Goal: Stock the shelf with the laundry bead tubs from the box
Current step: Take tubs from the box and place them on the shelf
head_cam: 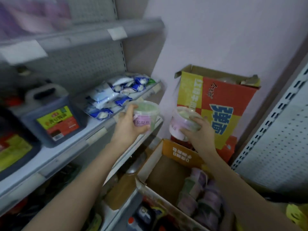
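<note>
the grey metal shelf [93, 126] fills the left of the frame, its middle board running from lower left toward the centre. a red and yellow carton [216, 90] stands upright against the wall, right of centre. below it, at lower centre, the open cardboard box [165, 174] holds more laundry bead tubs [200, 195] packed along its right side. on the middle board a dark soy sauce jug [53, 117] sits at left, with blue and white packets [113, 95] piled further along.

my left grip [128, 125] is wrapped round a pink-labelled tub [146, 114] at centre frame, by the board's front edge; whether it touches the board i cannot tell. my right grip [198, 135] is curled over a second tub [181, 125], tilted, in the air above the box and in front of the carton.
</note>
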